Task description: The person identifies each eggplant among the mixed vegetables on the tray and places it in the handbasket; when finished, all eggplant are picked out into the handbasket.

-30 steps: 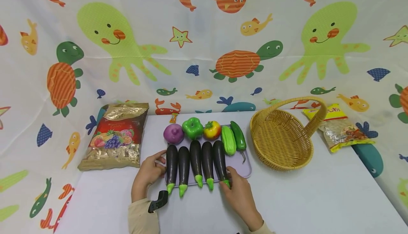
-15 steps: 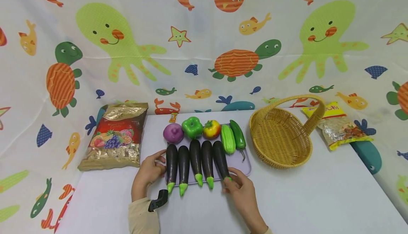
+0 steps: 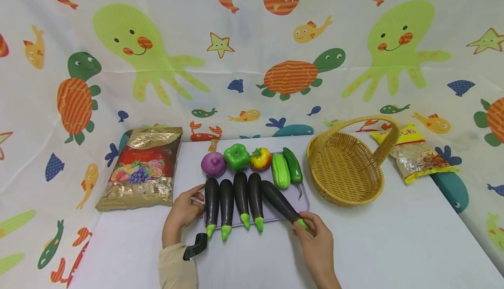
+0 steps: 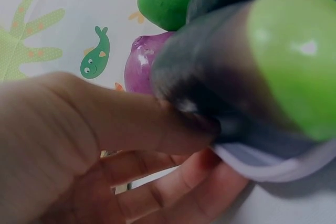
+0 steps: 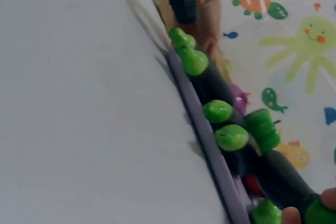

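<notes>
A light purple tray (image 3: 305,209) holds several dark eggplants side by side. My right hand (image 3: 318,241) pinches the green stem end of the rightmost eggplant (image 3: 281,201), which lies slanted with its tip pointing at the cucumber. In the right wrist view, fingertips (image 5: 290,216) sit on either side of that green end. At the tray's left edge, my left hand (image 3: 184,210) grips the rim beside the leftmost eggplant (image 3: 211,197). The left wrist view has the thumb (image 4: 152,124) over the rim and the other fingers outside it.
Behind the eggplants sit a purple onion (image 3: 214,164), green pepper (image 3: 237,157), red-yellow tomato (image 3: 261,159), cucumber (image 3: 281,171) and green chili (image 3: 292,165). A wicker basket (image 3: 342,203) stands right, before a yellow food bag (image 3: 417,155). A red-gold candy bag (image 3: 139,171) lies left.
My right hand has moved to the right, swinging the stem end of the rightmost eggplant away from the others. The left hand stays at the tray's left edge.
</notes>
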`<state>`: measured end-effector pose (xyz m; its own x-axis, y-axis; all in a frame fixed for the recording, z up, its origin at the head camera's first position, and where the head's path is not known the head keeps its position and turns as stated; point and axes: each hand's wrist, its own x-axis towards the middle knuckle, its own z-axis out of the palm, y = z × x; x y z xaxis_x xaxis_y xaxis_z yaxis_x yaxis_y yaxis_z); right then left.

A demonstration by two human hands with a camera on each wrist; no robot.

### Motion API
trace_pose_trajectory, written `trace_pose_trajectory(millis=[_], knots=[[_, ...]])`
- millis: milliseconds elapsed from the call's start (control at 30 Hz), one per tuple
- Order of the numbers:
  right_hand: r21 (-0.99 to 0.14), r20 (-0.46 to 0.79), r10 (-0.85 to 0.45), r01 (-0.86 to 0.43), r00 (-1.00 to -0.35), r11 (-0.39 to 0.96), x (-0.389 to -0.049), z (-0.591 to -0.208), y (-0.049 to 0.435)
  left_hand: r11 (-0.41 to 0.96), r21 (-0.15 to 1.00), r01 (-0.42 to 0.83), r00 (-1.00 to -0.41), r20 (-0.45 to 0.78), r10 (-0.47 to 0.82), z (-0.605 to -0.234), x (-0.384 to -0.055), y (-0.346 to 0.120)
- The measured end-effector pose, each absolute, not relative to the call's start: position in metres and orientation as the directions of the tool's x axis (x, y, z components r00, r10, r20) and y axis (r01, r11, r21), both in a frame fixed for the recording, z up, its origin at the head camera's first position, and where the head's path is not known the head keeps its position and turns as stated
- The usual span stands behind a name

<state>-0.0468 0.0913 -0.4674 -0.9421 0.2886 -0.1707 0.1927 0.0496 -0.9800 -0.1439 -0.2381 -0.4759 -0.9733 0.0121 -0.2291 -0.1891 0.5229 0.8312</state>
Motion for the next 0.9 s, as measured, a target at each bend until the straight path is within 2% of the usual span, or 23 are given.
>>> trace_pose_trajectory(millis=[233,367,500,600,733,900], knots=[[-0.985,-0.118,0.289,0.074,-0.950,-0.158,-0.042,-0.456,0.128,0.525,0.827,-0.202,-0.970,-0.242,0.007,-0.477,-0.144,-0.238],[-0.957,-0.038,0.202,-0.023,-0.979,-0.288,-0.045,-0.446,0.163,0.521,0.829,-0.204,-0.970,-0.243,0.008,-0.478,-0.145,-0.238],[-0.922,-0.009,0.118,-0.037,-0.993,-0.384,-0.054,-0.431,0.201,0.518,0.831,-0.203,-0.971,-0.240,0.004,-0.478,-0.145,-0.239],[-0.905,-0.011,0.092,-0.030,-0.996,-0.425,-0.064,-0.418,0.228,0.516,0.832,-0.201,-0.972,-0.236,0.002,-0.479,-0.145,-0.239],[-0.889,0.063,0.114,-0.108,-0.991,-0.446,-0.083,-0.400,0.259,0.515,0.833,-0.204,-0.971,-0.239,0.002,-0.479,-0.146,-0.238],[-0.902,0.136,0.130,-0.177,-0.982,-0.394,-0.115,-0.382,0.286,0.514,0.832,-0.210,-0.969,-0.247,0.005,-0.478,-0.145,-0.237]])
